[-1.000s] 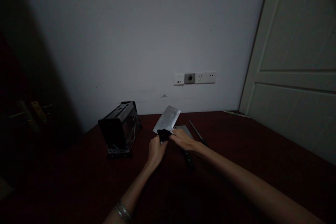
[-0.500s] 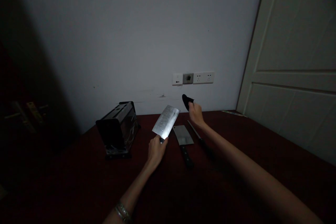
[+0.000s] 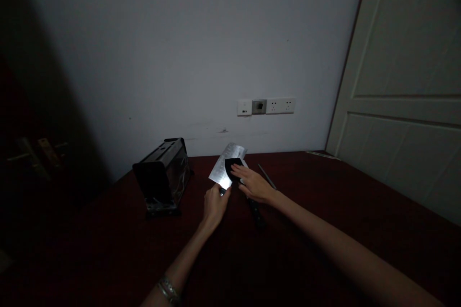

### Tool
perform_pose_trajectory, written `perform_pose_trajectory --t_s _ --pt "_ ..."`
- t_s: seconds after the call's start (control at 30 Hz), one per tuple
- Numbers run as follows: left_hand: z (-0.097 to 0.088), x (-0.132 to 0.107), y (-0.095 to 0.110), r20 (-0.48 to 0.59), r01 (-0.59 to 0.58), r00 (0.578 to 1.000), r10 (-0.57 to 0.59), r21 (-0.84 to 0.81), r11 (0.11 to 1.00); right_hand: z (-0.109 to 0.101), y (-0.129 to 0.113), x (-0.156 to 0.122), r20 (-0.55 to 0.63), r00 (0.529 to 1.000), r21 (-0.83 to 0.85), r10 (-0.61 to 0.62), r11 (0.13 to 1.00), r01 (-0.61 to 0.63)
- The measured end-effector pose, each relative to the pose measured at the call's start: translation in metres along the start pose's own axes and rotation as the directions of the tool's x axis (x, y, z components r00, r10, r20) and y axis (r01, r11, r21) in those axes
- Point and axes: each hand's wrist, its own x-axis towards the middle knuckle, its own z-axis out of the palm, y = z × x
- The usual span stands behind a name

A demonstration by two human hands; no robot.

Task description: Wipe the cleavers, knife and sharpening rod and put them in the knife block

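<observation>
My left hand (image 3: 215,206) grips the dark handle of a cleaver (image 3: 218,171), its shiny broad blade tilted up and away from me. With fingers laid over it, my right hand (image 3: 254,183) holds a black pad (image 3: 230,167) against the right part of that blade. What the pad is made of cannot be made out. Below my right hand lies a second cleaver; its black riveted handle (image 3: 256,215) shows, while most of its blade is hidden. A thin sharpening rod (image 3: 266,175) lies beyond my right wrist, its handle covered by the arm.
A black knife block with clear sides (image 3: 163,177) stands on the dark red table (image 3: 144,259) at the left. Behind are a pale wall with sockets (image 3: 281,106) and a white panelled door (image 3: 403,120) at the right. A flat strip (image 3: 322,155) lies near the back right edge.
My right hand has come down and left, bringing the black pad from the air onto the blade. My left hand and its cleaver have hardly moved.
</observation>
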Motion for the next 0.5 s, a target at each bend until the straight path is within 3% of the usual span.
perform_pose_trajectory --t_s 0.2,0.3,0.4,0.5 --pt "-0.002 0.000 -0.001 0.052 0.013 0.999 -0.011 -0.031 0.999 -0.001 -0.025 -0.004 0.042 0.995 0.083 -0.086 0.993 0.083" --pt "-0.003 -0.001 -0.001 0.070 0.011 0.998 -0.008 -0.040 0.999 0.000 -0.031 -0.001 0.026 0.998 0.174 -0.064 0.983 0.059" --pt "-0.003 -0.002 -0.001 0.059 -0.017 0.998 0.020 -0.050 0.999 0.000 -0.033 0.005 -0.008 0.986 0.346 0.168 0.925 -0.155" --pt "-0.003 -0.002 0.000 0.037 -0.027 0.999 0.029 -0.038 0.999 -0.004 -0.022 0.016 -0.081 0.897 0.446 0.434 0.821 -0.357"
